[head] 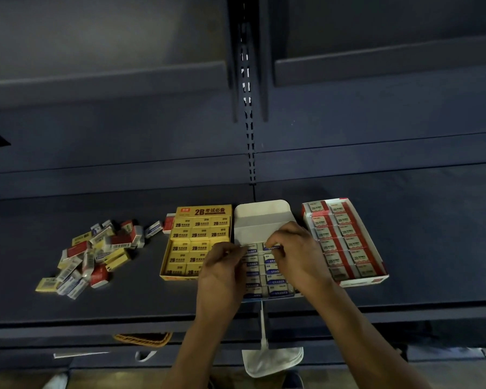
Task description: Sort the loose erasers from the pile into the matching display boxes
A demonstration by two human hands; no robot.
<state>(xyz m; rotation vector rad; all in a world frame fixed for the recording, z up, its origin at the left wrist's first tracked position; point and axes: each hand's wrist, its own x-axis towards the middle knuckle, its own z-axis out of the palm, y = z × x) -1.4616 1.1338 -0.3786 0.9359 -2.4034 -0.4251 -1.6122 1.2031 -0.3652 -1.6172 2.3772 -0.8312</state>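
Note:
A pile of loose erasers (93, 252) in yellow, red and blue-white sleeves lies at the left of the dark shelf. Three display boxes stand side by side: a yellow box (198, 237), a white box (260, 220) with blue-white erasers, and a red box (345, 240). Both hands are over the white box. My left hand (222, 268) pinches a blue-white eraser (250, 249) at the box's upper left row. My right hand (295, 254) pinches another blue-white eraser (272, 246) in the top row, fingers curled down onto it.
The dark shelf (432, 248) has a front lip just below the boxes. A slotted upright (249, 113) and upper shelves rise behind. A white cloth bag (272, 357) hangs below the shelf edge, and a woven basket (142, 339) shows lower left.

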